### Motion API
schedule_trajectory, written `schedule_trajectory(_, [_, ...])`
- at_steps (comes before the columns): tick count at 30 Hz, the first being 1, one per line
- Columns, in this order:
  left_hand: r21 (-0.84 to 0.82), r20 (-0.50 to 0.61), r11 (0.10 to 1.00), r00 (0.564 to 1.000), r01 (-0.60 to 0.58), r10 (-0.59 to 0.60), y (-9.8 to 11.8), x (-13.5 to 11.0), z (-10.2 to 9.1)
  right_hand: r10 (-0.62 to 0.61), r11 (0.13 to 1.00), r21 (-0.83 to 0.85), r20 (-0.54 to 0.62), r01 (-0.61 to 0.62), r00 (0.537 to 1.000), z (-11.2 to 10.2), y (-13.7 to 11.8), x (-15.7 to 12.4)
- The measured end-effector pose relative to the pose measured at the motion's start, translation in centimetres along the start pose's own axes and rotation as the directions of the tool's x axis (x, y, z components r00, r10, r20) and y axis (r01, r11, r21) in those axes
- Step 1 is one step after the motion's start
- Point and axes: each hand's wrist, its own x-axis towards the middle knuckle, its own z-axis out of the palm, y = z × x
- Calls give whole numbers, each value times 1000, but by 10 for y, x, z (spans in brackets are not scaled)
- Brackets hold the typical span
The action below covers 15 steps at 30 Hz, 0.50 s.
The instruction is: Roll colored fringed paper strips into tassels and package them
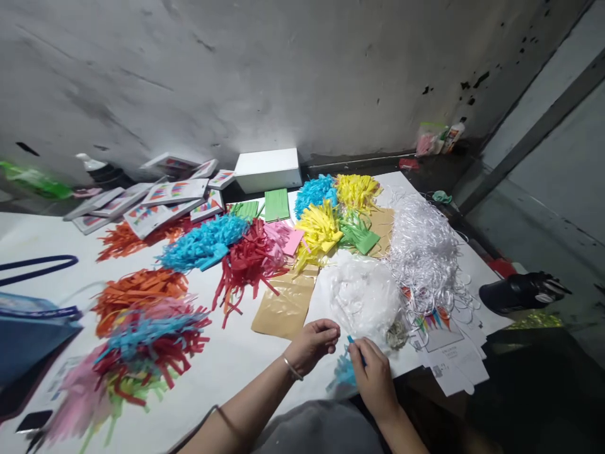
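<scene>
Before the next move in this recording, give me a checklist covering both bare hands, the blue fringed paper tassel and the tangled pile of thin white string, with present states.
1. Right hand gripping the blue fringed paper tassel: ok.
2. Left hand apart from the right hand: ok, a gap shows.
3. Left fingertips free of any thin strand: cannot tell.
4. Crumpled translucent plastic bag untouched by the right hand: cannot tell.
5. Tangled pile of thin white string neatly contained: not ok, loose strands spill out.
</scene>
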Motion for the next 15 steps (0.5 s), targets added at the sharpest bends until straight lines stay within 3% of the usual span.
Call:
schedule_trajectory(2, [-96,-26,995,1000,-3,0,0,-21,-4,-86,996,-29,54,87,995,6,-17,5])
schedule_trajectory(5, [-115,-85,991,995,-62,53,-2,-43,-13,-157,983,-69,143,168,977,17,-39,8])
schedule_trajectory(11, [-53,-153,987,978,-150,140,1,-72,-31,-168,982,-36,248,183,954,34,-62,-1])
schedule_trajectory(15, [-35,-175,984,970,-176,168,3,-85,-39,-179,982,-11,249,188,952,45,-73,-4])
